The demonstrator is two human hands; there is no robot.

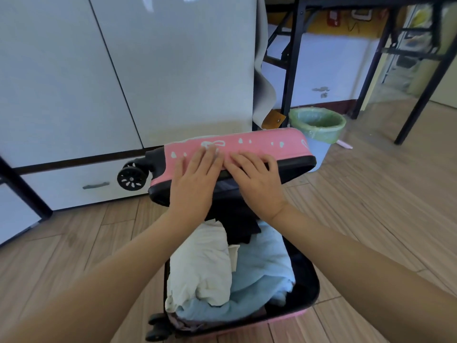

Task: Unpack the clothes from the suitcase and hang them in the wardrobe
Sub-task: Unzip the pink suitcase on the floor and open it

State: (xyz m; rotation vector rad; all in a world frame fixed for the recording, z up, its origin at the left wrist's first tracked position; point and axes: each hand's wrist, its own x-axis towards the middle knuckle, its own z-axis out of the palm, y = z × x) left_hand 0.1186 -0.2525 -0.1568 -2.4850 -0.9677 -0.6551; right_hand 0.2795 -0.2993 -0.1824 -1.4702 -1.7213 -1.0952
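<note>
A pink suitcase lies open on the wooden floor. Its lid [259, 142], pink with white marks, stands raised at the far side. My left hand [195, 179] and my right hand [254, 179] rest side by side on the lid's near edge, fingers straight and spread. The lower half [306, 290] holds folded clothes: a white garment [200, 266] on the left, a light blue one [262, 266] on the right and a dark one [237, 229] at the far end. The pale grey wardrobe [123, 70] stands right behind the suitcase with its doors closed.
A bin [317, 129] with a green liner stands to the right of the lid. Black metal frame legs [294, 58] rise beyond it, and another black post [22, 191] stands at the left. A drawer with a handle [95, 186] sits under the wardrobe doors.
</note>
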